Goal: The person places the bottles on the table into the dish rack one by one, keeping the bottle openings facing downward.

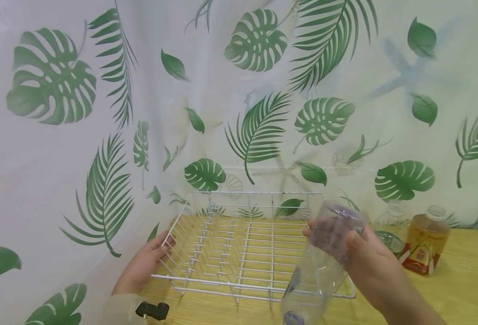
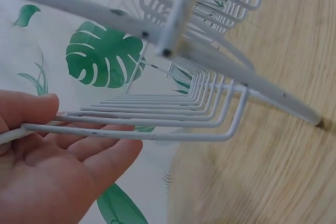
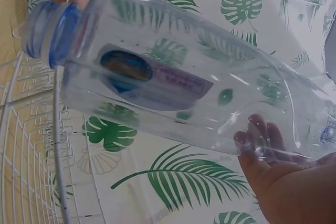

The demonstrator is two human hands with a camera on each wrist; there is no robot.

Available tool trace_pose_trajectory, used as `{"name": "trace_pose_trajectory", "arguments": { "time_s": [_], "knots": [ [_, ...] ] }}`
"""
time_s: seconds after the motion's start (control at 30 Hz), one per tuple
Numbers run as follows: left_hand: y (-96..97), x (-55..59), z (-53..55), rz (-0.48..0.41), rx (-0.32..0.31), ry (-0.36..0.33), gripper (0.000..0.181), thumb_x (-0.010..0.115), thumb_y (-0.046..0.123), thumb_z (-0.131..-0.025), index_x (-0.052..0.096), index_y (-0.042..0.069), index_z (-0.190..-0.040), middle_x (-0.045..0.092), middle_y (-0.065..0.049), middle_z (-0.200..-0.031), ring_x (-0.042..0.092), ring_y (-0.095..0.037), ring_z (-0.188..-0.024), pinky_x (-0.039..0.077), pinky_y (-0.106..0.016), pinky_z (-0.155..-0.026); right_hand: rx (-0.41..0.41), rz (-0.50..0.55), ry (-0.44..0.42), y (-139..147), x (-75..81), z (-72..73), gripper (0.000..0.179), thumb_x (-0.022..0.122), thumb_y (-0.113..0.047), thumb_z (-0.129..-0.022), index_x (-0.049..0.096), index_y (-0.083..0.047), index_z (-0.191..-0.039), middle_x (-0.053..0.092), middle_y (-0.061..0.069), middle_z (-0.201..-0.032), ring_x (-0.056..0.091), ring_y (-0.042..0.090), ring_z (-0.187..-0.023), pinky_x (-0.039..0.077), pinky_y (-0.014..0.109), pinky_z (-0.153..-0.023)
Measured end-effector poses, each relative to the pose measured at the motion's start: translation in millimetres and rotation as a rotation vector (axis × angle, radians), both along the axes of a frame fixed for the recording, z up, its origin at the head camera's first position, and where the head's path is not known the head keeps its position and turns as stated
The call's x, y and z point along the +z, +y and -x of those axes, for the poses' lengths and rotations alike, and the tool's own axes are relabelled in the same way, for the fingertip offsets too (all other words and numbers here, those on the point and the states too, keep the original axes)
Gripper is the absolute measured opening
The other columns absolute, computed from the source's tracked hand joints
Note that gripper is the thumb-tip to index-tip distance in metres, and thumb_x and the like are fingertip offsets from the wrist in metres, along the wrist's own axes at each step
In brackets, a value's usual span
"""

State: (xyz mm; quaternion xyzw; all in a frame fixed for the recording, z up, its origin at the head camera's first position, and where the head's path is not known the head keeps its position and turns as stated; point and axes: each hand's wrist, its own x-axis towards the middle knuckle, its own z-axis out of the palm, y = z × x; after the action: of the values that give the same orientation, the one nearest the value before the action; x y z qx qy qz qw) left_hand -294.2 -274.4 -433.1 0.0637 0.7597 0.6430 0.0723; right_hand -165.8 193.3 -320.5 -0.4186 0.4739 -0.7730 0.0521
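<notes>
A white wire dish rack (image 1: 222,283) stands on the wood-grain table, its slotted side to the left. My left hand (image 1: 145,259) holds the rack's left side; in the left wrist view the thumb lies over the wire and the fingers (image 2: 113,158) extend beneath it. Above the rack's right part, my right hand (image 1: 371,262) grips a clear plastic bottle (image 1: 316,271) near its base. The bottle is tilted upside down, neck toward the rack's front. Its blue-ringed neck (image 3: 55,32) and a printed label (image 3: 157,80) show in the right wrist view.
Right of the rack stands an amber bottle (image 1: 428,239) with a red and yellow label. Beside it are a clear bottle (image 1: 394,214) and a green transparent item (image 1: 390,242), partly hidden by my right hand. A leaf-patterned sheet (image 1: 206,95) hangs behind and at left.
</notes>
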Motion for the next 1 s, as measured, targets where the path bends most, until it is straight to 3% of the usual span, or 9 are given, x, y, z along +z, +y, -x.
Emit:
{"name": "trace_pose_trajectory", "arguments": {
  "time_s": [0.2,0.43,0.67,0.83,1.0],
  "knots": [
    [-0.3,-1.1,-0.5,-0.072,0.009,-0.007,0.053,0.035,0.006,-0.1,0.018,0.009,-0.15,0.031,-0.016,-0.147,0.031,-0.029,-0.134,0.028,-0.042,-0.108,-0.062,-0.038,0.155,-16,21.5,12.9,0.04,0.014,-0.007,-0.103,0.022,0.011,-0.139,0.043,0.026,-0.135,0.04,0.038,-0.126,0.033,0.038,-0.106],
    [-2.6,-0.6,1.2,-0.116,0.001,-0.005,0.054,0.038,0.009,-0.1,0.02,0.009,-0.15,0.031,-0.017,-0.147,0.032,-0.031,-0.133,0.025,-0.044,-0.109,-0.226,-0.163,0.148,-31,42.1,18.4,0.042,0.024,-0.016,-0.104,0.02,-0.003,-0.144,0.046,0.023,-0.132,0.045,0.034,-0.123,0.039,0.032,-0.1],
    [-1.3,-2.9,0.4,-0.134,0.035,-0.019,0.051,0.038,0.009,-0.101,0.022,0.009,-0.149,0.035,-0.016,-0.145,0.034,-0.032,-0.131,0.028,-0.043,-0.108,-0.304,-0.172,0.155,-46,58.0,27.6,0.045,0.032,-0.024,-0.103,0.019,-0.01,-0.144,0.042,0.025,-0.131,0.041,0.036,-0.125,0.039,0.033,-0.1],
    [-0.7,-3.1,-0.2,-0.159,0.027,-0.014,0.051,0.034,0.007,-0.101,0.018,0.005,-0.149,0.031,-0.019,-0.147,0.033,-0.034,-0.132,0.027,-0.044,-0.108,-0.394,-0.197,0.145,-57,65.7,40.6,0.045,0.034,-0.029,-0.102,0.022,-0.014,-0.143,0.046,0.021,-0.129,0.043,0.035,-0.124,0.036,0.034,-0.103],
    [-1.8,-7.0,-1.0,-0.183,0.02,-0.006,0.051,0.032,0.005,-0.101,0.016,0.003,-0.149,0.028,-0.021,-0.148,0.032,-0.034,-0.132,0.028,-0.042,-0.108,-0.53,-0.295,0.176,-68,67.2,62.6,0.042,0.032,-0.031,-0.103,0.024,-0.016,-0.141,0.052,0.016,-0.125,0.053,0.029,-0.115,0.04,0.033,-0.099]
  ]
}}
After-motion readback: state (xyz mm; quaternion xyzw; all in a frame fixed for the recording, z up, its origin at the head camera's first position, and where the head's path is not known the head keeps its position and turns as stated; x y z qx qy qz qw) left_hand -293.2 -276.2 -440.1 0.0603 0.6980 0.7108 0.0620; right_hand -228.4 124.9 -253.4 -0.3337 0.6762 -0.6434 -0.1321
